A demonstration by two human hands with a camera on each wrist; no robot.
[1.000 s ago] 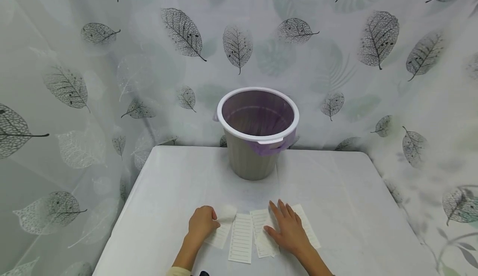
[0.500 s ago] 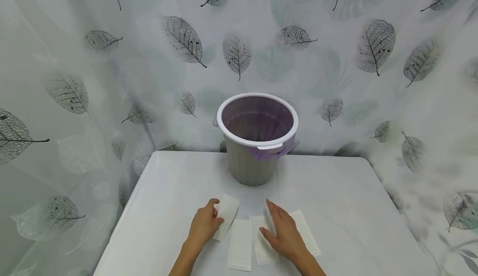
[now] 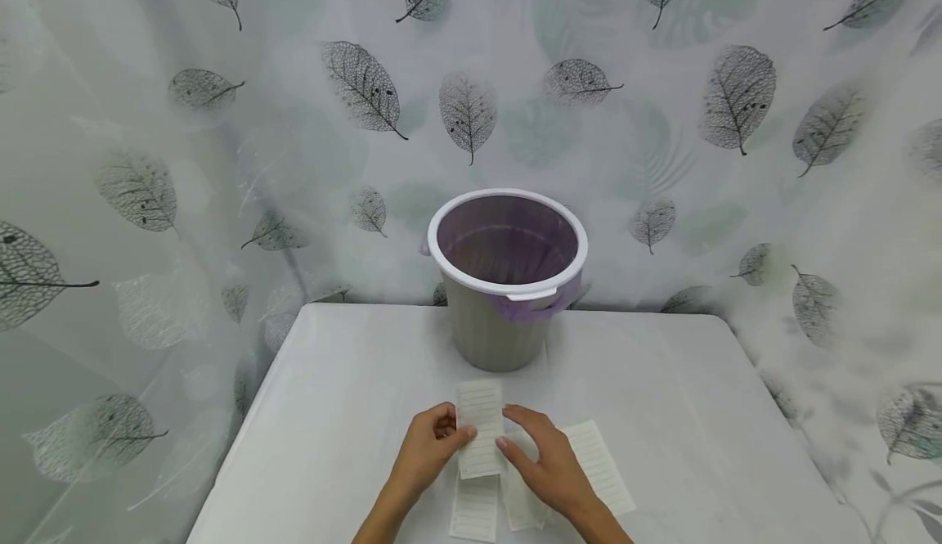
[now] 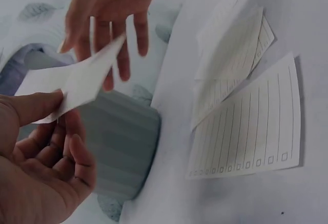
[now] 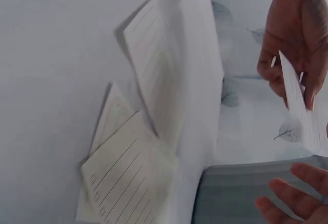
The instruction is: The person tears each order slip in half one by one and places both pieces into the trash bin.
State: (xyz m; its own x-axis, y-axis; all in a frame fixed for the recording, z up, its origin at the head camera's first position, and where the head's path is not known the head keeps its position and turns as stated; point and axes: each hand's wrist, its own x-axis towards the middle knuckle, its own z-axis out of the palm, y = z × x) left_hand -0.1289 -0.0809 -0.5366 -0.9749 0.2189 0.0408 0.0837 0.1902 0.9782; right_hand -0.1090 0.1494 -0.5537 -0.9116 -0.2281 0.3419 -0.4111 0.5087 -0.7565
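Observation:
My left hand [image 3: 427, 454] pinches a lined paper slip [image 3: 480, 421] between thumb and fingers, holding it up off the table. In the left wrist view that slip [image 4: 84, 83] bends slightly. My right hand [image 3: 548, 464] is at the slip's right edge; its fingers [image 4: 123, 55] are extended and spread in the left wrist view, and contact with the paper cannot be made out. Below lie more lined slips: one [image 3: 474, 513] under the held slip, overlapping ones [image 3: 521, 499] partly hidden by my right hand, and one [image 3: 602, 466] to its right. Small checkboxes line a slip's edge [image 4: 246, 126].
A grey bin [image 3: 489, 335] with a white rim and a purple liner stands at the back middle of the white-covered table [image 3: 353, 380]. Behind it hangs a leaf-patterned curtain [image 3: 471, 110], which also runs along both sides.
My left hand has lifted the leftmost slip and carried it right, in front of my right hand. My right hand's fingers have come off the table slips to the held slip's edge.

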